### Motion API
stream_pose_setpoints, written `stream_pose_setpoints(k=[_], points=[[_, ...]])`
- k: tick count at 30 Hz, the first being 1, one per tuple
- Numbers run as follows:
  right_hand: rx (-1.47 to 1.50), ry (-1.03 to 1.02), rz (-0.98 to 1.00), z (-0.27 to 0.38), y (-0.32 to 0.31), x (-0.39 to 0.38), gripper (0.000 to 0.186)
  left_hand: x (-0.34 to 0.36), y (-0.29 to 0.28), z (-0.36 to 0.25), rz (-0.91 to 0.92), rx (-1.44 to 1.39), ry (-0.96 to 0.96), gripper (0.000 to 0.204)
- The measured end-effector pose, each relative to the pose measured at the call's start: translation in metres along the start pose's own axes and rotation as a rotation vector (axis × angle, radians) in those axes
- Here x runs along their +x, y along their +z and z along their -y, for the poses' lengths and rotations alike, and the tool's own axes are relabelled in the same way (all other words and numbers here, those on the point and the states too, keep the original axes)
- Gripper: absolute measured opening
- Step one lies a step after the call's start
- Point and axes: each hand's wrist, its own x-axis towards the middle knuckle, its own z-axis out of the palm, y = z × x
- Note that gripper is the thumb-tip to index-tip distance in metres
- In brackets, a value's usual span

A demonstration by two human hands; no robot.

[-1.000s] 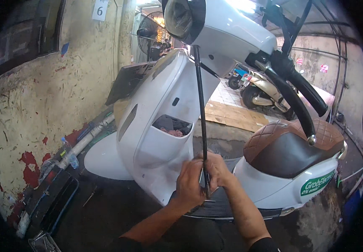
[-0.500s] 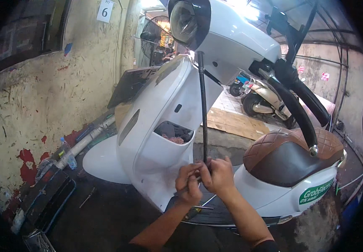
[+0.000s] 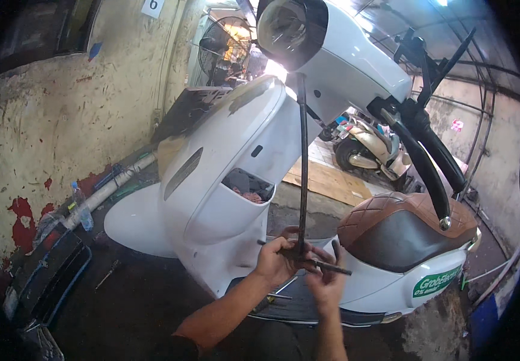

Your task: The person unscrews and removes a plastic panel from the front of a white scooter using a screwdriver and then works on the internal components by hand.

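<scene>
A long dark T-handle wrench (image 3: 303, 174) stands upright before me, its upper end at the underside of the white scooter's headlight housing (image 3: 356, 51). Its crossbar slants across my hands at the lower end. Fingers of my left hand (image 3: 277, 260) are closed round the joint of shaft and crossbar. My right hand (image 3: 327, 283) is beside the crossbar's right part, thumb raised and fingers apart; its hold on the bar is loose at most. Below the hands, a shiny metal rod (image 3: 281, 296) and something yellow lie on the scooter's dark footboard (image 3: 296, 310).
The scooter's front panel (image 3: 211, 204) has a pocket with dark cloth (image 3: 248, 185). A brake lever and grip (image 3: 419, 162) jut out at right above the brown seat (image 3: 401, 228). An open toolbox (image 3: 61, 277) and a plastic bottle (image 3: 81, 207) are by the left wall.
The view has shifted slightly. My hands have moved apart, the right one loosening and opening. The wrench's crossbar now shows, slanting out to the right.
</scene>
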Motion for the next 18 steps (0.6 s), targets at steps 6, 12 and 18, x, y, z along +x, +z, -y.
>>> stream_pose_setpoints(k=[6, 12, 18], points=[[-0.505, -0.649, -0.001, 0.004, 0.051, 0.025, 0.051, 0.029, 0.009, 0.005, -0.362, 0.093, -0.276, 0.038], [-0.330, -0.625, 0.079, -0.007, 0.049, 0.019, 0.045, -0.026, -0.021, -0.034, -0.273, 1.362, 0.096, 0.038], [-0.568, -0.669, 0.060, 0.007, 0.073, 0.010, 0.044, -0.001, 0.068, -0.060, 0.004, 1.171, 0.401, 0.031]])
